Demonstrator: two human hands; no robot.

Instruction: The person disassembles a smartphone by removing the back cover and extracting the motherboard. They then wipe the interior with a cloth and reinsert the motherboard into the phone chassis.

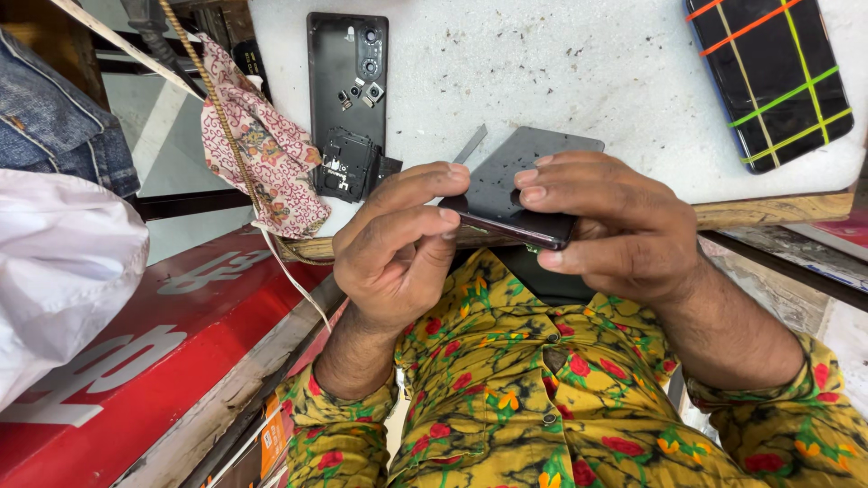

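A dark smartphone [520,181] lies flat at the near edge of a white worktable [579,81], gripped by both my hands. My left hand [393,248] pinches its left end, thumb and fingers closed on the edge. My right hand [615,221] covers its right end, fingers on top and thumb under the near side. A thin grey metal blade [470,143] pokes out behind my left fingertips, next to the phone's edge. I wear a yellow flowered shirt.
An opened black phone back frame [348,99] with loose camera parts lies at the table's far left. A phone with coloured tape stripes [768,77] rests at the far right. A patterned cloth [262,145] hangs off the left edge, above a red board [145,352].
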